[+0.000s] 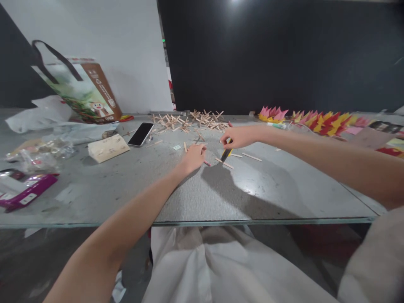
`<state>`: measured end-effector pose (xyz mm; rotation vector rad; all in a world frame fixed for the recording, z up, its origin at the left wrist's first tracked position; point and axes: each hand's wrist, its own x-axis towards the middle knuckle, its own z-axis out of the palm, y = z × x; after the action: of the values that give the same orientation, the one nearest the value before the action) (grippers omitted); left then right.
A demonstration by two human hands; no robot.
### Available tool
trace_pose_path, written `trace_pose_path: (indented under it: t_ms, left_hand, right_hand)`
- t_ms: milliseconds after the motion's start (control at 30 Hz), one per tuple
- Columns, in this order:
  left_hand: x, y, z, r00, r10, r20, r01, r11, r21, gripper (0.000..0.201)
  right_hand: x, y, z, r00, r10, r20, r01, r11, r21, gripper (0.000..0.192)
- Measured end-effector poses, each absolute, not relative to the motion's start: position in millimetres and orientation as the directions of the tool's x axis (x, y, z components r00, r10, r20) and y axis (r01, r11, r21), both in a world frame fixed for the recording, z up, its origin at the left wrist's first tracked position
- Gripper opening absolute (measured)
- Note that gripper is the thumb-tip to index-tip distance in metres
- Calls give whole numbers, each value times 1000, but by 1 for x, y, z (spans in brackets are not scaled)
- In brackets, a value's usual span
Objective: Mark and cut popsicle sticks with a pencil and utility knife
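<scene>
Right hand: the right hand grips a yellow-and-black cutter, fingers clamped round its upper end, its tip down on the glass table.
Left hand: the left hand lies palm down just left of the cutter, fingers together over a pink-tipped stick; whether it pinches the stick cannot be told.
Loose sticks: a few wooden sticks lie just right of the cutter.
Stick crosses: a heap of glued stick crosses lies beyond the cutter.
Phone: a dark phone rests well left of the cutter.
Paper shapes: folded paper shapes sit far right of the cutter.
</scene>
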<state>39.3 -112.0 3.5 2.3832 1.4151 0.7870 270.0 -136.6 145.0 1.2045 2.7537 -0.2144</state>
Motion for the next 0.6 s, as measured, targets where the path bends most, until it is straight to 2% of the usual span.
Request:
trace_pose_path:
  t_ms: [300,500,600]
  left_hand:
    - [38,-114,7,377,868,323,713,-495,497,31]
    - [38,-111,4,354,879,318,684,-476,553,33]
    - [38,-110,4,234,893,384,646,-438,625,43]
  right_hand:
    - [259,-143,148,-656,737,-162,750,661,-28,14]
    - [278,-174,140,-635,769,-75,773,631,-68,16]
    - [288,-184,132,-571,819,56,812,573,-109,27]
